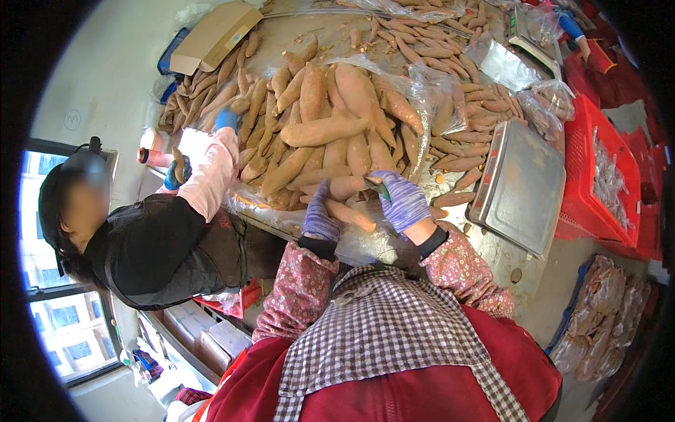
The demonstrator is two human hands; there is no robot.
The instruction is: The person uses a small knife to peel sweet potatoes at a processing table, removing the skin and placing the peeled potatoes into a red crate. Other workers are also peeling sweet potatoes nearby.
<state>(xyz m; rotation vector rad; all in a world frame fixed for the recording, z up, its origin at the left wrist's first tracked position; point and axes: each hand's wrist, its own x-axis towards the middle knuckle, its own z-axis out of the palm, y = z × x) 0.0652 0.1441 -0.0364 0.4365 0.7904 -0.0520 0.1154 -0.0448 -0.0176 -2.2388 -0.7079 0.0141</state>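
My left hand, in a purple knitted glove, grips a sweet potato with a cut orange end pointing right. Just above it, another sweet potato lies against the left fingers. My right hand, in a matching glove, is closed around a small knife with a green handle. The knife's blade is at the right tip of that upper sweet potato. Beyond both hands rises a heap of large sweet potatoes on clear plastic film. My palms are hidden.
At left a co-worker holds a sweet potato in one gloved hand and reaches the other into the heap. A flat weighing scale stands right of my hands, beside a red plastic crate. A cardboard box rests at the back left.
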